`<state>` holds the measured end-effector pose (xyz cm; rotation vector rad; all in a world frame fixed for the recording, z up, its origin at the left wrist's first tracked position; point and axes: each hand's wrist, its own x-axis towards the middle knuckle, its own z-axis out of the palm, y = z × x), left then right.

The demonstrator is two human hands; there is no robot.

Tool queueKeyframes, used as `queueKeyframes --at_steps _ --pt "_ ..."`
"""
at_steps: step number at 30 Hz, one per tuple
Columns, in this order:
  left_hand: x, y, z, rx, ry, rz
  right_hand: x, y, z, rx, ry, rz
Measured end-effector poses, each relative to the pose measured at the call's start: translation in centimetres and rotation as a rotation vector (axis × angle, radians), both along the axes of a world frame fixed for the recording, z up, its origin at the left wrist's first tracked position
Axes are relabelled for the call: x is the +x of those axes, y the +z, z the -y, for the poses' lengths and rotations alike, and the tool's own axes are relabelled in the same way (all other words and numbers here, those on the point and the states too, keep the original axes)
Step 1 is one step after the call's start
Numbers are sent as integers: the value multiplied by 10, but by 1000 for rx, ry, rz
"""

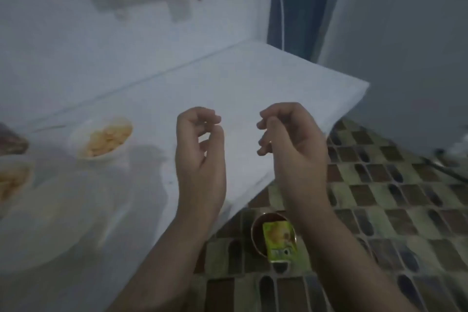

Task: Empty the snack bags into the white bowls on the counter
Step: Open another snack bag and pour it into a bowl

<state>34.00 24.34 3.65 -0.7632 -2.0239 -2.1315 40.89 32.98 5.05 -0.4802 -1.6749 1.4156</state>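
Head view, blurred by motion. I see the left hand and the right hand raised side by side above the white counter, near its right edge, apart from each other and touching nothing. On each hand the fingers are loosely curled toward the thumb and hold nothing that I can make out.

Toward the counter's left side stands a white bowl filled with pale orange snack pieces. A second white bowl, cut by the left frame edge, also holds orange pieces. A larger pale dish lies nearer the counter's front edge; I cannot tell what it contains. A dark object sits at the far left, too blurred to identify.

Below the counter's front right edge, on the tiled floor, a round brown container holds a green snack bag, partly hidden by the right forearm.
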Motion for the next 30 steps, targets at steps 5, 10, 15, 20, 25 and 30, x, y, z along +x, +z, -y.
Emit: queueKeyframes --at_steps 5,10,15,20,25,30 --pt "-54 20 93 25 225 -44 -69 16 77 44 226 7" --pt "-113 20 190 81 449 -73 -145 18 157 74 421 32" --pt "-169 8 278 51 688 -75 -219 8 232 132 531 41" --pt "-237 -14 348 26 779 43 -290 -11 291 220 625 63" --pt "-319 -51 397 -37 745 332 -370 -42 339 290 742 234" --pt "-379 -82 411 -158 594 486 -423 -54 373 267 814 423"
